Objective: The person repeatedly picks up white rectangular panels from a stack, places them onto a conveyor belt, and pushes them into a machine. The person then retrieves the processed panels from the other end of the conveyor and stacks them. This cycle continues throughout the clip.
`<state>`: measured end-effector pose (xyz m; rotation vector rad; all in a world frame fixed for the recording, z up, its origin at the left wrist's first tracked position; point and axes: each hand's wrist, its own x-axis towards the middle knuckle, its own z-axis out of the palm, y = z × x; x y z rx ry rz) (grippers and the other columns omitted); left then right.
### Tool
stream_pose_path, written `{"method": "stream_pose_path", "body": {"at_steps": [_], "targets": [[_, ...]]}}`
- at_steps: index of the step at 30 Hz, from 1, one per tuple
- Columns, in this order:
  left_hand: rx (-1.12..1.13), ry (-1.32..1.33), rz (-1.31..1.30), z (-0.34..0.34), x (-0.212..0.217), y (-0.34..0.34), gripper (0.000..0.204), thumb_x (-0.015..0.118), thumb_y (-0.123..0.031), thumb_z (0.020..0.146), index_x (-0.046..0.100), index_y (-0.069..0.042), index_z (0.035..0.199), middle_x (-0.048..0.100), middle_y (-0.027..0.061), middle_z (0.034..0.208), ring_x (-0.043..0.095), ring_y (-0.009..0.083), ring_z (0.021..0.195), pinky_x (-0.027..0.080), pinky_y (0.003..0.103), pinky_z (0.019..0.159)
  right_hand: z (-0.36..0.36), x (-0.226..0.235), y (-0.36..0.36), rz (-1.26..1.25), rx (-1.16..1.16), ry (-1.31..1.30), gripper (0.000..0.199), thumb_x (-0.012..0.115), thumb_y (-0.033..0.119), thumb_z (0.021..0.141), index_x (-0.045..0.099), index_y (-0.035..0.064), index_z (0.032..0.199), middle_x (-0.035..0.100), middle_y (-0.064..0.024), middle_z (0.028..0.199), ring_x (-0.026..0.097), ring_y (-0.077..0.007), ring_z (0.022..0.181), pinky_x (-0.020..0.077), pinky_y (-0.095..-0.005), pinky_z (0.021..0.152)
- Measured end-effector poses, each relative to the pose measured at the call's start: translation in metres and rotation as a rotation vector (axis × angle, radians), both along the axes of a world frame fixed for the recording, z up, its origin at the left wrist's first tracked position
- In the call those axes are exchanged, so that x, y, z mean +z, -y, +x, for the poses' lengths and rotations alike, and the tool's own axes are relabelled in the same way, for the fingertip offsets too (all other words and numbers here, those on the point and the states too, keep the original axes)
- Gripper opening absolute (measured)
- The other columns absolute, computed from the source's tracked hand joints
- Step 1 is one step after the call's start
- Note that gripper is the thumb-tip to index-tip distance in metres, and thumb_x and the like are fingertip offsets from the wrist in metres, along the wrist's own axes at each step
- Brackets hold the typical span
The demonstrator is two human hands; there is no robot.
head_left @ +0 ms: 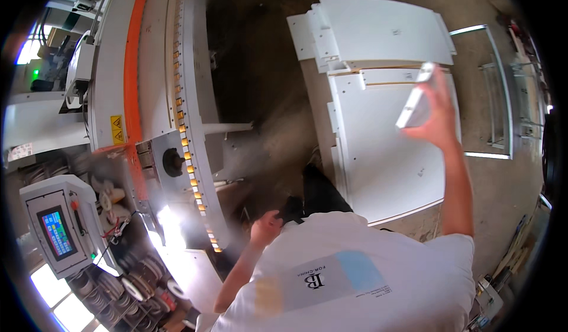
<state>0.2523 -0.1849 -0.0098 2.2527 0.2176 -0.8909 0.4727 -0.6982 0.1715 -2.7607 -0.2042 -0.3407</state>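
White panels lie in two neighbouring stacks on the right, a far stack (378, 30) and a near stack (390, 160), their edges stepped unevenly on the left and brown board showing below. Over the near stack, the right hand (439, 116) has its fingers and thumb clamped on a small white piece (414, 98), held tilted and slightly blurred, its narrow edge showing. Close to the body, the left hand (266, 228) is low beside the white shirt (355, 267); its fingers look curled, but whether they hold anything I cannot tell. One dark trouser leg (325, 193) shows between the shirt and the near stack. Along the left stands a long pale machine (158, 54) with an orange band (132, 65) and a row of yellow rollers (184, 131) on its near-floor edge; a pale bracket (228, 128) juts from it rightward into the strip of dark floor (260, 65) between machine and panels. Near left are a grey control box with a lit screen (57, 231) and shelved rolls (133, 287). Right of the stacks, a metal frame (506, 89) hems in that side.
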Motion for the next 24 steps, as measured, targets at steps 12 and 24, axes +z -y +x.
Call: {"method": "stream_pose_path", "body": {"at_steps": [12,24], "targets": [[-0.119,-0.393,-1.320,0.087,0.120,0.089,0.071,0.065,-0.046,0.097,0.043,-0.003,0.149,0.060,0.0093,0.134,0.060,0.0178,0.115,0.050,0.033,0.097,-0.189,0.198,-0.006,0.796,-0.121,0.822,0.106,0.067,0.068,0.074,0.035,0.0027,0.152,0.047,-0.0157,0.145,0.049,-0.0309,0.134,0.0415,-0.0468,0.113],[0.807,-0.346,-1.773,-0.007,0.157,-0.018,0.048,0.067,-0.030,0.095,0.053,-0.007,0.136,0.060,0.0104,0.132,0.061,0.0256,0.120,0.058,0.040,0.094,-0.193,0.065,-0.083,1.326,0.137,0.759,0.095,0.044,0.074,0.090,0.037,0.0036,0.153,0.046,-0.0164,0.151,0.047,-0.0330,0.138,0.0412,-0.0492,0.113]]}}
